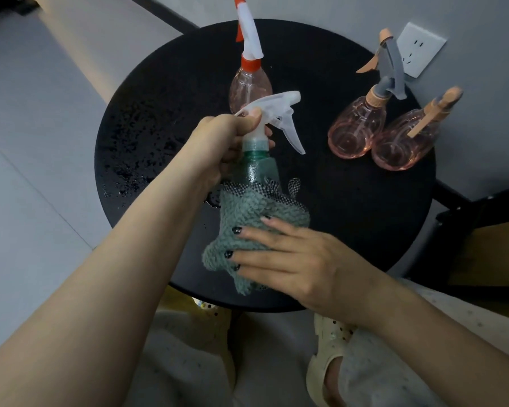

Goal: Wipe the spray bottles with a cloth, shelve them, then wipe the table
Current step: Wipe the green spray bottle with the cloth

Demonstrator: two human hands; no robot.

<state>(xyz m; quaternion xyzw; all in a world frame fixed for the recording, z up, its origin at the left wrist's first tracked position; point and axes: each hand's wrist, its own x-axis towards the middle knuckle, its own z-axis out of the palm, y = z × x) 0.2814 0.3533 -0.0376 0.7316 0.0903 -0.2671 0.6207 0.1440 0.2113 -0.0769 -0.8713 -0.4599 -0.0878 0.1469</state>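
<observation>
Left hand point(218, 142) grips the neck of a green spray bottle point(259, 168) just under its clear white trigger head point(274, 116), fingers curled round, thumb up against the head. Bottle is held above the round black worktop point(350, 207), tilted slightly. Right hand point(288, 259) wraps a grey-green fluffy cloth point(247, 224) around the lower body of the bottle, fingers fairly straight and spread, pressed onto the cloth; dark nail polish visible. Cloth has a checked trim along its upper edge and hides the bottle's bottom half.

On the worktop: a pink spray bottle with orange-and-white trigger point(249, 80) stands upright at the far side, just behind the held bottle. Two pink spray bottles with peach-and-grey triggers at the right, touching or nearly so, near bottle point(356, 130) and outer bottle point(406, 145) close to the wall. Water droplets point(133, 160) speckle the left part of the worktop.

White wall socket point(420, 48) behind the right bottles. Cream sandal point(326, 365) on the floor below. Dark shelf frame point(482, 218) at the right edge.
</observation>
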